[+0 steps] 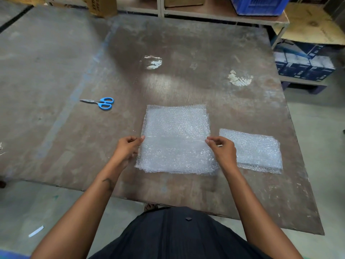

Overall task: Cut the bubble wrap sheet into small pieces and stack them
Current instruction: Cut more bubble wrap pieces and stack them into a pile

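Storeroom: shelving (pixel 224 15) w/ cartons (pixel 101 6), crate (pixel 259 5)

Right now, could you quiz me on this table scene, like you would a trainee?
1. True or false: the scissors are in a hand.
2. What do the left hand and right hand pinch?
3. The stack of cut pieces lies on which side of the bubble wrap sheet: A left, B right?

Key: 1 false, they lie on the table. 2 the sheet's side edges. 3 B.
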`<state>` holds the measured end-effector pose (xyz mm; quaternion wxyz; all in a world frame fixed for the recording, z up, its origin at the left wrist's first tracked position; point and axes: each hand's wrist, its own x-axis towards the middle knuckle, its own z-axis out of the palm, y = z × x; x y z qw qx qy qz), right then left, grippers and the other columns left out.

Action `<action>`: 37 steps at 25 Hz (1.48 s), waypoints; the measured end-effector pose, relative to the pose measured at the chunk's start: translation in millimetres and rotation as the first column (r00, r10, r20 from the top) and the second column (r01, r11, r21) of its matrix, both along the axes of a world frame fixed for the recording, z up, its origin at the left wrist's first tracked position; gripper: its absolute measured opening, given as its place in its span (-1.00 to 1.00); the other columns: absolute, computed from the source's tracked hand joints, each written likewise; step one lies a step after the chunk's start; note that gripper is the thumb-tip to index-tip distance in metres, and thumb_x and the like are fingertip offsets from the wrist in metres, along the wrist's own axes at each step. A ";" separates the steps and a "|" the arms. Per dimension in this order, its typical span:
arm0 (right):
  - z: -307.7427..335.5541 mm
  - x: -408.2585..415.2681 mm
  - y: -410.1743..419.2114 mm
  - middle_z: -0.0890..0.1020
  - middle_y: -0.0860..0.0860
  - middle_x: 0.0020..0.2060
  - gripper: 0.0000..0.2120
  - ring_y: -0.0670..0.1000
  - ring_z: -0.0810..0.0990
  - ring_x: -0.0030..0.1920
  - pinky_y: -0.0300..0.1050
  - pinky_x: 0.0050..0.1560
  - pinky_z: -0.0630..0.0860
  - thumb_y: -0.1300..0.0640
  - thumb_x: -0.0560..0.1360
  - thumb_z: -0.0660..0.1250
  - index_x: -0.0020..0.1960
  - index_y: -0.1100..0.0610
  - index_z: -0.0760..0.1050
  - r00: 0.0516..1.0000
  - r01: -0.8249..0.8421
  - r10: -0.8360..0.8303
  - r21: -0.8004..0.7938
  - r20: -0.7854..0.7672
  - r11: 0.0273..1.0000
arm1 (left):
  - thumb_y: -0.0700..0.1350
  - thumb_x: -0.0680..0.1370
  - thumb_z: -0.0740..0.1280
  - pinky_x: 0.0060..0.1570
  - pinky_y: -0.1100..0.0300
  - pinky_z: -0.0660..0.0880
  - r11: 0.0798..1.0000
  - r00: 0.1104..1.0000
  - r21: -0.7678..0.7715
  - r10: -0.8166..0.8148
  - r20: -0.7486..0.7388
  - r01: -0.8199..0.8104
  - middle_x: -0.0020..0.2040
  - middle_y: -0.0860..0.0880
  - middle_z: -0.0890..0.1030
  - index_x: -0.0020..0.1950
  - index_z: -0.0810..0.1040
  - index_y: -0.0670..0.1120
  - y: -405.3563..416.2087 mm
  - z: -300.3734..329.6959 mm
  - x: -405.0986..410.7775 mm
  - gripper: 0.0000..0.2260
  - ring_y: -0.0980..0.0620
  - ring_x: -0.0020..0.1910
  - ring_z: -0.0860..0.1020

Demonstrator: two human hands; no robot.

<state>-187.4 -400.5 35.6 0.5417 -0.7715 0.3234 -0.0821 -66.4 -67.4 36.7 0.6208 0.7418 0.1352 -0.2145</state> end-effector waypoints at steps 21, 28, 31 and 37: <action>-23.2 1.7 127.4 0.09 0.07 0.72 -0.39 0.08 0.07 0.71 0.23 0.60 0.21 -0.06 0.75 0.13 0.72 0.13 0.09 0.832 -0.495 0.501 -0.728 -0.239 0.474 | 0.11 0.63 0.39 0.21 -0.13 0.41 0.728 0.845 0.664 -0.242 0.478 -0.167 0.20 -0.17 0.54 0.34 0.52 -0.04 -65.2 4.3 -14.9 -0.65 -0.23 0.18 0.53; -26.8 9.1 121.4 0.35 0.12 0.60 -0.46 0.19 0.30 0.63 0.40 0.36 0.41 -0.11 0.72 0.21 0.63 0.07 0.26 0.822 -0.499 0.495 -0.773 -0.281 0.391 | 0.34 0.65 0.20 0.01 -0.03 0.49 0.736 0.968 0.661 -0.245 0.061 0.144 -0.08 -0.11 0.70 -0.07 0.54 -0.11 -26.9 2.4 11.9 -0.49 -0.22 0.01 0.65; -27.4 12.9 126.0 0.34 0.12 0.59 -0.47 0.26 0.29 0.62 0.53 0.36 0.39 -0.16 0.73 0.15 0.64 0.01 0.24 0.794 -0.555 0.512 -0.736 -0.328 0.388 | 0.35 0.53 0.41 -0.10 0.06 0.50 0.881 0.974 0.436 -0.225 0.040 0.185 -0.25 0.00 0.72 -0.11 0.63 -0.09 -22.4 2.7 17.3 -0.52 -0.04 -0.16 0.68; -34.5 7.0 129.0 0.36 0.16 0.60 -0.40 0.32 0.27 0.63 0.65 0.41 0.28 -0.25 0.72 0.05 0.67 0.02 0.23 0.755 -0.615 0.521 -0.706 -0.398 0.351 | -0.16 0.53 0.58 -0.23 0.17 0.51 0.992 0.982 -0.024 -0.116 0.148 0.121 -0.09 -0.03 0.58 0.29 0.58 -0.12 -19.3 9.9 8.7 -0.63 0.13 -0.32 0.62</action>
